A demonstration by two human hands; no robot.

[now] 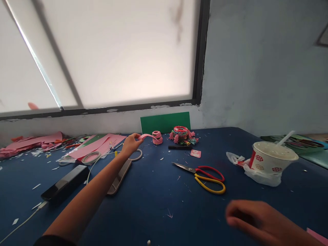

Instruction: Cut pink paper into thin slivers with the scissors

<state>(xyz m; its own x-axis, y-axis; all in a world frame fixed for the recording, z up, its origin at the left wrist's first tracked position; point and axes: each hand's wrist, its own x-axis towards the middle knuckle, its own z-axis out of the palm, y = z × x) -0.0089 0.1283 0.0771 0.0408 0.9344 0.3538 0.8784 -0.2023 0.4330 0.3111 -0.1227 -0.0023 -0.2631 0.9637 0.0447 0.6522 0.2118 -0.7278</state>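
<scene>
Looked down on a dark blue table (153, 208) flecked with paper snippets. Nearest, at the lower right, found the right hand (258, 222) blurred above the surface, fingers curled downward; could not tell whether closed on anything. Beyond it, saw red-and-yellow scissors (205, 176) lying shut, blades pointing left, and farther right a lidded paper cup (273, 160) with a straw, standing on a crumpled plastic bag (256, 175). To the left, noted a black power bank (65, 186) with a white cable (23, 222), and a phone (120, 176) lying partly under the outstretched left forearm. Past those, found the left hand (131, 143) far out, thumb and fingertips pinched shut on one end of a pink paper strip (147, 136), with a tape roll (91, 157) to its left. Traced the strip arching rightward to a small pink folded-paper piece (157, 137); could not tell whether touching or just short. Judged a light pinch near the very end best, held level and untwisted, given thin paper prone to creasing and a light model easily toppled. Farther back, saw a multicoloured paper piece (181, 134), a black pen (180, 147), a green card (165, 122) against the wall, and a frosted window (115, 51).
</scene>
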